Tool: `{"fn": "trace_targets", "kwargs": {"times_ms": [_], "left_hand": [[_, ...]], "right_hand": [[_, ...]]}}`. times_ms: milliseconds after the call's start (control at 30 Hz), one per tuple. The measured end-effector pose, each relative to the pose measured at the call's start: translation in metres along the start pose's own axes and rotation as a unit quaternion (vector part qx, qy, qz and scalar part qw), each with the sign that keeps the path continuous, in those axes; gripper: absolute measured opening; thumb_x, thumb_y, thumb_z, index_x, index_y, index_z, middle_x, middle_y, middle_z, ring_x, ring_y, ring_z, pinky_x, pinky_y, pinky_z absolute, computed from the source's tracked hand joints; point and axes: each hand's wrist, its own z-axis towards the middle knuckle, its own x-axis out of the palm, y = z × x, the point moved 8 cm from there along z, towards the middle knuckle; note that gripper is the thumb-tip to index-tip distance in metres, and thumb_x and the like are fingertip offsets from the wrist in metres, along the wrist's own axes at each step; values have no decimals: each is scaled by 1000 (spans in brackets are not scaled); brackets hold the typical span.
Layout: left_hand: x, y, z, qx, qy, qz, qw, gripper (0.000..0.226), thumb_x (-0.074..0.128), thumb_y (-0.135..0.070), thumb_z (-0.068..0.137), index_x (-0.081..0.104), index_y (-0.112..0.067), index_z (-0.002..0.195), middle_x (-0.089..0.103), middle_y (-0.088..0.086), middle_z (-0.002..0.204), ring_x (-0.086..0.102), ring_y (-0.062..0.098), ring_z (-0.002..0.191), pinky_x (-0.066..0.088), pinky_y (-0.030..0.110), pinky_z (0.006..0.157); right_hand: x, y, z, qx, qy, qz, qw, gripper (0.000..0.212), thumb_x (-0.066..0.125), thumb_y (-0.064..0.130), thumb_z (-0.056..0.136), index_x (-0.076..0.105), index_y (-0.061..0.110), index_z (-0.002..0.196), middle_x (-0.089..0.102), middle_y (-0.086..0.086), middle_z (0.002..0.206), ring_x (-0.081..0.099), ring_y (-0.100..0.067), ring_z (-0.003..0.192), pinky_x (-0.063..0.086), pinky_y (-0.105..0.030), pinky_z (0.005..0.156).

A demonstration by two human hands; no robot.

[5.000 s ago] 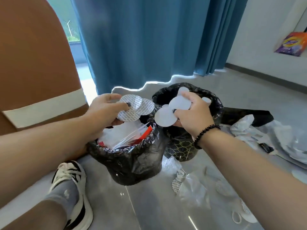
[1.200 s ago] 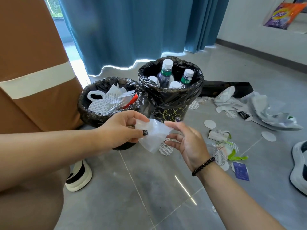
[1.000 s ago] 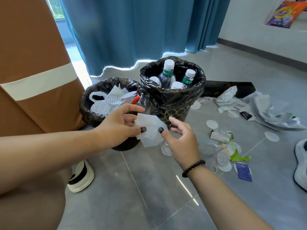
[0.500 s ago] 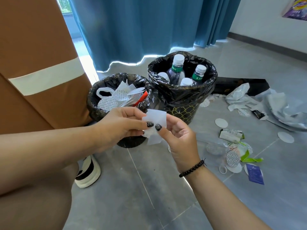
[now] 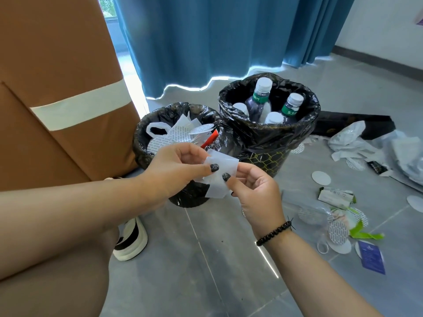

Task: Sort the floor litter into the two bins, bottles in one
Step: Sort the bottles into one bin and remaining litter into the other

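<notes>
Both my hands pinch one small clear plastic wrapper [image 5: 223, 167] in front of the bins. My left hand [image 5: 178, 165] holds its left edge and my right hand [image 5: 254, 191] holds its right edge. Behind them stands the left bin [image 5: 146, 138], black-lined and filled with paper discs and wrappers. To its right the taller bin [image 5: 270, 138] holds several plastic bottles [image 5: 258, 100] standing upright. More litter [image 5: 338, 227] lies on the grey floor at the right: round paper discs, wrappers, a green strip and a purple card.
A brown chair [image 5: 57, 88] fills the left side. Blue curtains [image 5: 217, 37] hang behind the bins. Crumpled white plastic bags [image 5: 357, 143] and a flat black box [image 5: 343, 121] lie at the far right. My shoe [image 5: 131, 241] rests on the floor below the left bin.
Five seconds ago my hands held paper discs over the bins. Since then the left hand picked up a clear wrapper, and the right hand came in and pinched its other edge.
</notes>
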Motion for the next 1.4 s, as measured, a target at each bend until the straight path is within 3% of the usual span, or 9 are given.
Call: {"fn": "trace_targets", "kwargs": {"times_ms": [267, 433, 633, 767, 967, 1100, 1200, 1300, 1400], "left_hand": [[-63, -15, 17, 58, -182, 42, 981, 36, 79, -7, 76, 61, -17, 106, 67, -9, 71, 62, 6, 69, 50, 17, 67], [-115, -28, 49, 90, -283, 115, 948, 21, 82, -14, 74, 66, -25, 82, 66, -5, 76, 60, 5, 67, 50, 20, 72], [-103, -41, 107, 138, -213, 420, 871, 9, 71, -15, 83, 73, -13, 92, 69, 1, 92, 61, 14, 85, 45, 19, 75], [-87, -9, 124, 74, -166, 509, 841, 12, 64, -4, 81, 72, -12, 83, 66, 1, 89, 59, 22, 91, 52, 32, 81], [-77, 19, 130, -41, -94, 513, 852, 13, 71, -8, 74, 77, -18, 78, 62, -17, 73, 62, 12, 84, 46, 22, 74], [-87, 31, 131, -178, -42, 402, 897, 8, 68, -12, 71, 71, -12, 78, 63, 0, 77, 58, 15, 73, 52, 23, 71], [-110, 18, 129, -201, -126, 307, 921, 24, 68, -26, 77, 62, -5, 87, 61, 10, 90, 60, 20, 79, 58, 37, 79], [-125, -10, 121, -183, -179, 331, 908, 42, 69, -43, 72, 59, -6, 90, 68, 11, 97, 66, 21, 83, 58, 38, 79], [-122, -42, 111, -160, -198, 405, 878, 41, 64, -44, 77, 65, -4, 85, 73, 12, 83, 71, 24, 77, 59, 35, 74]], "right_hand": [[-12, -20, 3, 58, -10, -41, 997, 25, 58, -1, 85, 72, 19, 87, 68, -6, 81, 62, -7, 66, 49, -19, 60], [-23, -41, -1, 114, -7, -44, 993, 26, 57, -5, 86, 72, 17, 82, 70, -7, 81, 61, -9, 62, 46, -19, 58], [-40, -47, 0, 112, -11, -59, 992, 27, 58, -7, 83, 73, 15, 80, 70, 0, 68, 61, -7, 57, 48, -19, 59], [-58, -61, -2, 128, -23, -49, 990, 25, 59, -7, 83, 73, 13, 80, 71, -3, 74, 61, -7, 58, 47, -16, 57], [-72, -73, 0, 151, -30, -43, 987, 26, 58, -8, 83, 73, 14, 79, 72, 0, 71, 61, -6, 56, 45, -14, 53], [-83, -72, 2, 153, -38, -37, 987, 27, 56, -8, 83, 73, 13, 79, 70, 2, 66, 60, -6, 56, 46, -13, 53], [-93, -74, 3, 164, -57, -32, 984, 26, 56, -6, 84, 72, 13, 80, 69, 2, 69, 60, -8, 57, 46, -16, 55], [-97, -70, 5, 172, -57, -19, 983, 23, 56, -4, 85, 72, 13, 83, 71, 0, 74, 60, -7, 58, 46, -18, 56], [-96, -59, 6, 156, -44, -16, 987, 21, 56, -4, 86, 71, 11, 85, 71, -2, 74, 61, -6, 58, 47, -16, 55]]}}
